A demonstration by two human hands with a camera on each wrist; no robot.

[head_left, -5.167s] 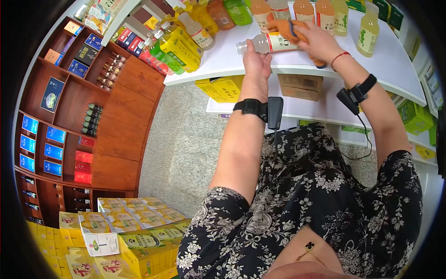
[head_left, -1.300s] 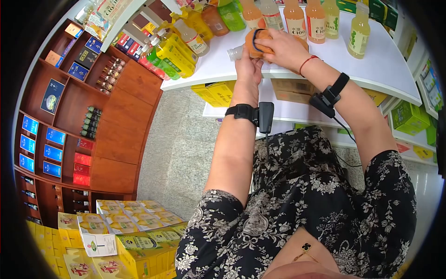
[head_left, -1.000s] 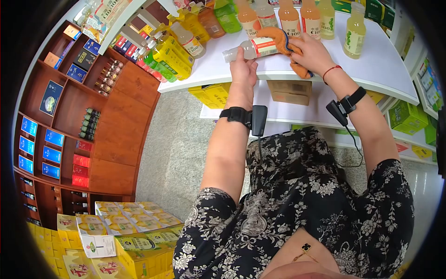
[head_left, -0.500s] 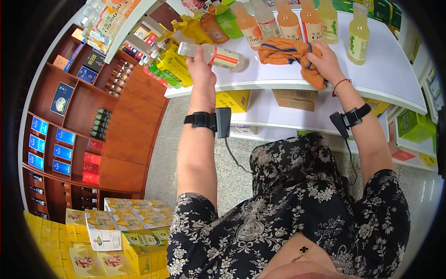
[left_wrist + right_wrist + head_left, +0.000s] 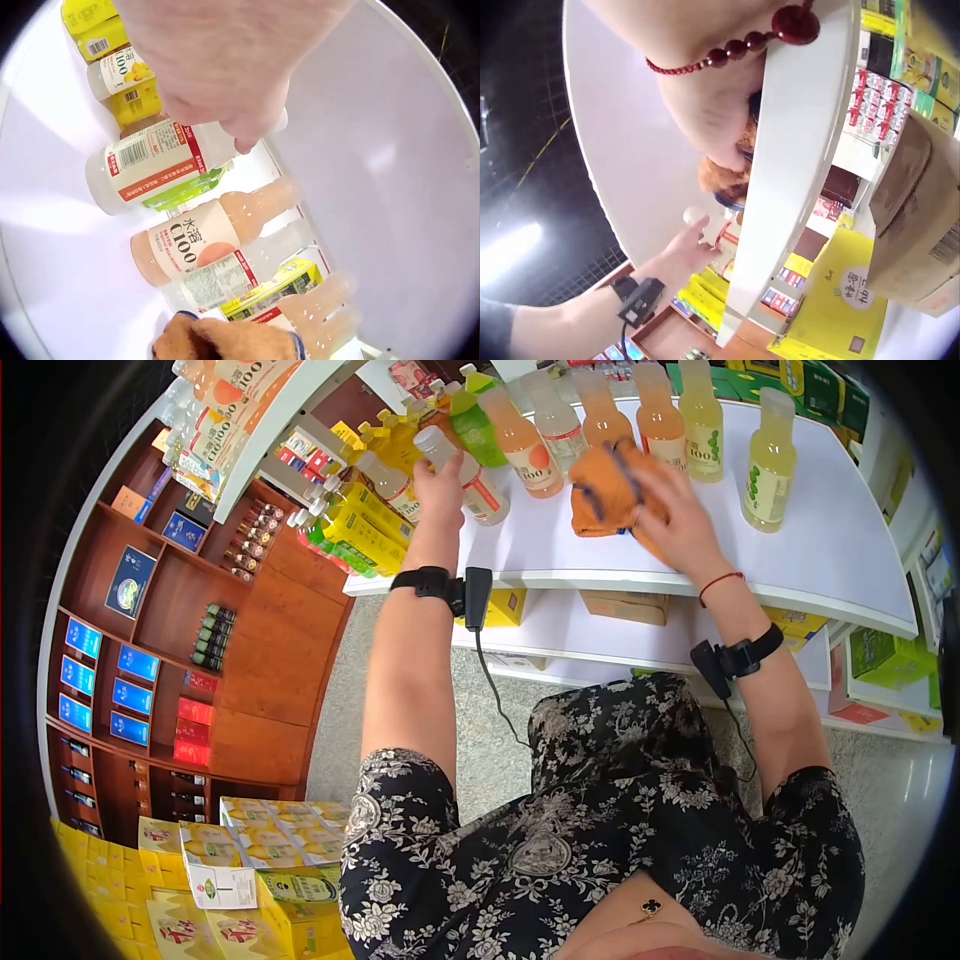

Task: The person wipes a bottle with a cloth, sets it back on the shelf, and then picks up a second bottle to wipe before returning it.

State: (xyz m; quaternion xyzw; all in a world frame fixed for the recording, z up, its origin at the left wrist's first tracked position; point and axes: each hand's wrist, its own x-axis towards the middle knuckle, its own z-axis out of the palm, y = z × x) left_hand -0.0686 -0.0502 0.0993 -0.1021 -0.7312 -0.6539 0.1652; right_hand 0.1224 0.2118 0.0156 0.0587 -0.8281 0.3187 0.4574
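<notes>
My left hand (image 5: 438,492) grips a clear drink bottle (image 5: 484,498) by its neck. That bottle stands nearly upright on the white shelf (image 5: 545,550), between a similar bottle (image 5: 392,488) and a peach-coloured one (image 5: 524,450). Its red-and-cream label (image 5: 154,161) shows in the left wrist view. My right hand (image 5: 680,520) holds a bunched orange cloth (image 5: 598,495) with dark blue edging, in front of the bottle row. In the right wrist view the hand (image 5: 705,105) hides part of the cloth (image 5: 721,177).
Several bottles line the back of the shelf; a yellow-green one (image 5: 768,470) stands apart at the right. Yellow drink packs (image 5: 365,525) are at the left end. Below the shelf sit a brown carton (image 5: 625,606) and a yellow box (image 5: 507,607). Stacked yellow boxes (image 5: 300,910) stand lower left.
The left hand has carried the bottle leftward, away from the cloth, and turned it from lying to upright in the row. The right hand has shifted the cloth, now bunched, close to the bottles.
</notes>
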